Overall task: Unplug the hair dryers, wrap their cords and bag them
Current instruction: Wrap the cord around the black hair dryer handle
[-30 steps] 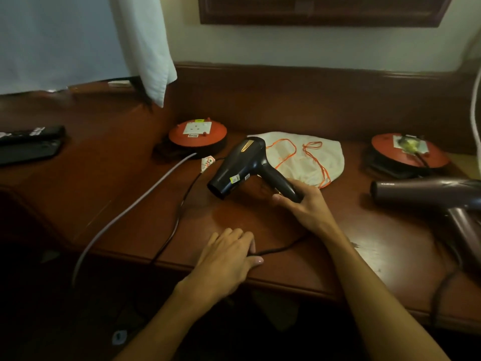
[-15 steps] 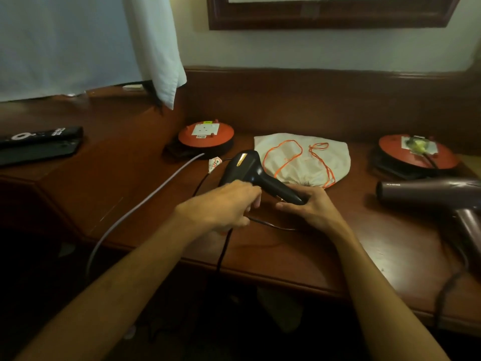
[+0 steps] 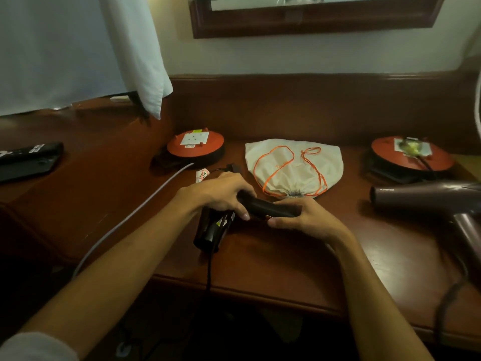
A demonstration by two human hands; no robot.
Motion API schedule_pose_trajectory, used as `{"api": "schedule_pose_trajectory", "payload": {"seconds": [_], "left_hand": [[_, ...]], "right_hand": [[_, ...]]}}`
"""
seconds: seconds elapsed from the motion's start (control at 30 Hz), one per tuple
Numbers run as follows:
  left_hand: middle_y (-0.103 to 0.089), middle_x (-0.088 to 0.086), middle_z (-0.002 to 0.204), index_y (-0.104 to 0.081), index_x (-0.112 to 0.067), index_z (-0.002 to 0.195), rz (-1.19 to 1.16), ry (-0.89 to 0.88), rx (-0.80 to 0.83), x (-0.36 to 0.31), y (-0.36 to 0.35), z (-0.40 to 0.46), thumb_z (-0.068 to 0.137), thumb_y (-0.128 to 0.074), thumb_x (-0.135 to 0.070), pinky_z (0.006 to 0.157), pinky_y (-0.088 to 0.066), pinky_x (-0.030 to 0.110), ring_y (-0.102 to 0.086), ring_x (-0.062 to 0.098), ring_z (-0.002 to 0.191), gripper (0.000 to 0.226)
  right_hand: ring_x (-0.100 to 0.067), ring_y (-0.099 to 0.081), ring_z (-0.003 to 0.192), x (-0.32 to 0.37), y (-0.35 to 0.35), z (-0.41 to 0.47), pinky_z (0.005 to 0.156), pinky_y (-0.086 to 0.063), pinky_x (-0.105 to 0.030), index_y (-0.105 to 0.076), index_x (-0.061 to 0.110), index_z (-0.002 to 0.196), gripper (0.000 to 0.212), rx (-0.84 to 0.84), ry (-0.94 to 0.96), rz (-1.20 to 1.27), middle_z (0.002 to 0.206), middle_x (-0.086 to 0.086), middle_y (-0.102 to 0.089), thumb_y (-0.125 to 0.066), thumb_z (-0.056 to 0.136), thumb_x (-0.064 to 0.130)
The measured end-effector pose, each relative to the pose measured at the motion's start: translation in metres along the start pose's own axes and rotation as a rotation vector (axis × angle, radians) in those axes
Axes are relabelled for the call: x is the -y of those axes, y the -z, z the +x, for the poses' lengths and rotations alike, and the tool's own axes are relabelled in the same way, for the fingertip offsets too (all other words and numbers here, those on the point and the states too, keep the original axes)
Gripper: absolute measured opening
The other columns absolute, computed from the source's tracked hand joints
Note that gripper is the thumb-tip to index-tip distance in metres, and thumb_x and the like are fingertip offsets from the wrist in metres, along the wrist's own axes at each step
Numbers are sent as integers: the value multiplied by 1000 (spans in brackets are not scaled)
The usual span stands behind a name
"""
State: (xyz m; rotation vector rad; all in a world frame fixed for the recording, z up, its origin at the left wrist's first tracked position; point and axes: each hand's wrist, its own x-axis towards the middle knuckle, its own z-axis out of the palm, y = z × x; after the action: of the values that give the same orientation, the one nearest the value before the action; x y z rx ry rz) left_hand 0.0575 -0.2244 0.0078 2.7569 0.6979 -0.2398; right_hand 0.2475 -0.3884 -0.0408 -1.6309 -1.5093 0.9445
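A black hair dryer [image 3: 212, 230] lies on the wooden desk [image 3: 273, 261], its barrel pointing toward me. My left hand [image 3: 221, 194] is closed over the top of its body and cord. My right hand [image 3: 302, 217] grips its handle [image 3: 270, 208]. Its black cord [image 3: 209, 272] hangs over the front edge, and its plug [image 3: 230, 168] lies loose behind my left hand. A cream drawstring bag [image 3: 294, 168] with orange cord lies flat just behind my hands. A maroon hair dryer [image 3: 426, 199] lies at the right, with its cord still plugged into the right reel.
Two orange cable reels with sockets sit at the back, one on the left [image 3: 195, 147] and one on the right [image 3: 411, 155]. A grey cable [image 3: 135, 212] runs off the front-left edge. A dark remote [image 3: 28, 160] lies far left. White cloth [image 3: 135, 56] hangs above.
My left hand rose from the cord at the desk edge onto the dryer's body. The black dryer has turned so its barrel faces me. My right hand stays on the handle.
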Motion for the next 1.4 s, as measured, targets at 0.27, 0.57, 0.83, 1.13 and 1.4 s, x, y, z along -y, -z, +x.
{"api": "schedule_pose_trajectory", "payload": {"seconds": [0.27,0.57,0.83,1.13,1.4], "left_hand": [[-65,-12,120,-67,-31,128,-57,-44,42,1,3,3,81,-81,-45,107,-40,37,-54,9,118,51],[-67,-15,108,-68,-33,124,4,22,260,-4,18,13,82,-79,-51,87,-46,30,-63,10,105,46],[-72,-12,100,-75,-28,118,-51,22,160,4,17,16,82,-80,-50,89,-52,32,-66,8,97,42],[-70,-15,92,-77,-22,113,-238,11,9,15,13,11,86,-78,-42,79,-48,26,-67,8,92,34],[-78,-3,99,-80,-23,110,-649,1,-134,39,11,-12,82,-81,-39,84,-51,28,-73,14,95,32]], "right_hand": [[-3,-66,94,-4,-18,-4,82,-60,-33,-64,34,128,52,-240,171,-384,110,14,-70,-81,78,40],[5,-67,90,-1,-14,-7,81,-58,-25,-72,29,123,52,-272,153,-286,101,18,-74,-85,75,43],[-14,-49,105,1,-29,-7,88,-52,-40,-70,22,115,46,-602,141,-500,106,8,-53,-81,77,47],[-14,-53,80,32,-136,-31,74,-47,-39,-61,20,82,22,-362,84,-195,80,6,-60,-66,93,39],[-16,-34,37,28,-85,-53,37,-28,-22,-60,0,94,14,-227,-131,673,55,-10,-40,-61,97,14]]}}
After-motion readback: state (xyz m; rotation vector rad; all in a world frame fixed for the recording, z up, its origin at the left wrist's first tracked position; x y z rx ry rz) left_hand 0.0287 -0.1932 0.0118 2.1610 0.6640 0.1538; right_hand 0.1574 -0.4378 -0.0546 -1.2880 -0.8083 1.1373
